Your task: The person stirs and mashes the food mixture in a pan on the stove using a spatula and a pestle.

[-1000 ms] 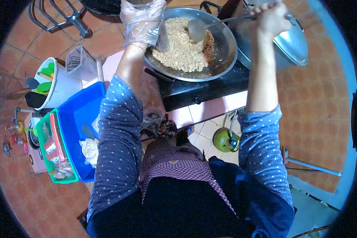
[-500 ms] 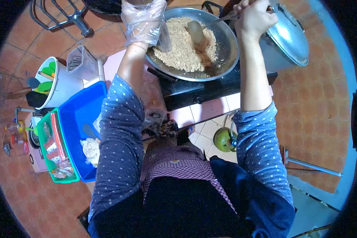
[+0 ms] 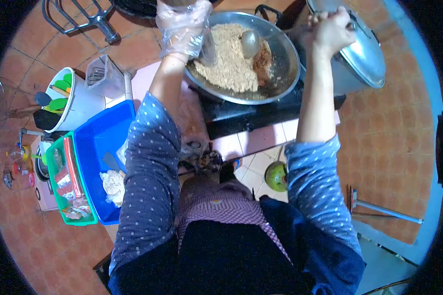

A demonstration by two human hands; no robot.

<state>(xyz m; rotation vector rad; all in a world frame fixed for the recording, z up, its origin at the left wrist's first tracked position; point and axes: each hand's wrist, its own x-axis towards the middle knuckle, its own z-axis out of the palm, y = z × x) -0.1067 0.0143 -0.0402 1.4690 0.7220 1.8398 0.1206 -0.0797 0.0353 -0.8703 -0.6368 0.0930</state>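
Observation:
A wide metal wok (image 3: 279,88) holds a pale tan crumbly mixture (image 3: 229,61), with a darker brown patch on its right side. Above the mixture is the round bowl of a ladle (image 3: 250,44). My right hand (image 3: 332,32), bare, is closed at the right of the wok around the ladle's handle, which is blurred. My left hand (image 3: 182,27) wears a clear plastic glove and is at the wok's left rim. Its fingers are curled and partly out of sight; a greyish translucent piece extends below them into the wok, and I cannot make out what it is.
The wok stands on a black stove (image 3: 226,120). A large lidded pot (image 3: 359,54) is close on the right. To the left are a white bucket of utensils (image 3: 81,105), a clear plastic container (image 3: 103,76), a blue tray (image 3: 91,147) and a green tray (image 3: 66,189). A green gas cylinder (image 3: 275,177) stands below.
The ladle's bowl has shifted slightly right and turned. My right hand has moved a little right and down with it. The tan mixture now covers more of the brown patch.

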